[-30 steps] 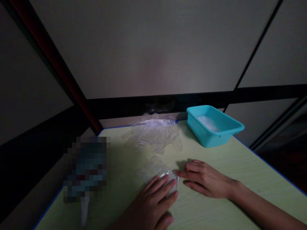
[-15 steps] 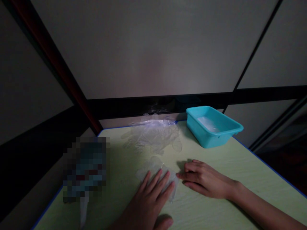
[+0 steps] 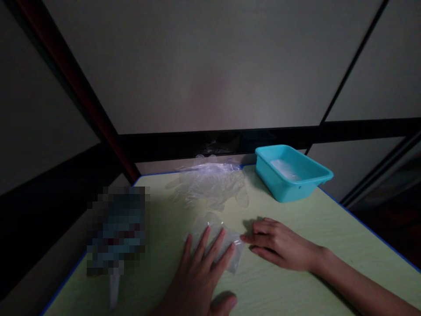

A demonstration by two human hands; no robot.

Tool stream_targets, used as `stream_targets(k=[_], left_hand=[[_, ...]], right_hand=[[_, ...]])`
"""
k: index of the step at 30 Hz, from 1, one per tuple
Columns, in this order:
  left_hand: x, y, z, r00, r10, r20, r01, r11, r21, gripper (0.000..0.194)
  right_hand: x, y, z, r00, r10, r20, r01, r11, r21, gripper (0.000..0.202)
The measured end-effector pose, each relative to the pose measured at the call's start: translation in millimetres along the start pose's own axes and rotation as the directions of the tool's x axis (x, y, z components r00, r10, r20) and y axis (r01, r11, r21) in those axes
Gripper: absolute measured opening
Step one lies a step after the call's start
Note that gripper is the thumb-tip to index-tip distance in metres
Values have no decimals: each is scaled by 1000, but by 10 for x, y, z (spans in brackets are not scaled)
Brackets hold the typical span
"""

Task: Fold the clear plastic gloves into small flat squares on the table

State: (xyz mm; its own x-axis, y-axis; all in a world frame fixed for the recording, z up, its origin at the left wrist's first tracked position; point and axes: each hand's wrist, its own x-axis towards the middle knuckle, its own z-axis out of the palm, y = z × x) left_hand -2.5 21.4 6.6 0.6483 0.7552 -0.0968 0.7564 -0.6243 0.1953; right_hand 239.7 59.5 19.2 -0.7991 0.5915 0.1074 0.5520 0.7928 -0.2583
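Well, clear plastic (image 3: 215, 233) w/ glints, L hand (image 3: 199, 278) splayed atop, R hand (image 3: 281, 245) half curled

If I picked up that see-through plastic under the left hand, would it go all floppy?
Probably yes: the clear plastic film looks thin, with the pale green table tinting through it. It's likely very light, since it lies almost flat under the spread left hand. Shiny glints on it hint it might feel a bit slippery.
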Motion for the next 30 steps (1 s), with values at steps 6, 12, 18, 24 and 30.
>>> stream_targets(k=[6, 12, 18, 24, 30], left_hand=[[2, 21, -1, 999, -14, -36, 14, 1000, -5, 71], [-13, 10, 74, 987, -30, -157, 34, 999, 21, 68], [-9, -81, 180, 968, -23, -249, 31, 999, 29, 66], [6, -130, 236, 934, -68, -350, 67, 998, -14, 58], [26, -109, 163, 926, -159, -342, 139, 987, -82, 51]], right_hand=[[2, -6, -12, 1000, 18, -7, -18, 999, 42, 31], [3, -22, -22, 998, 55, -19, -53, 995, 90, 29], [3, -21, -10, 998, 68, -15, -66, 992, 105, 29], [5, -27, -4, 998, 65, -22, -62, 992, 113, 28], [11, -34, -13, 998, 66, -24, -63, 993, 103, 28]])
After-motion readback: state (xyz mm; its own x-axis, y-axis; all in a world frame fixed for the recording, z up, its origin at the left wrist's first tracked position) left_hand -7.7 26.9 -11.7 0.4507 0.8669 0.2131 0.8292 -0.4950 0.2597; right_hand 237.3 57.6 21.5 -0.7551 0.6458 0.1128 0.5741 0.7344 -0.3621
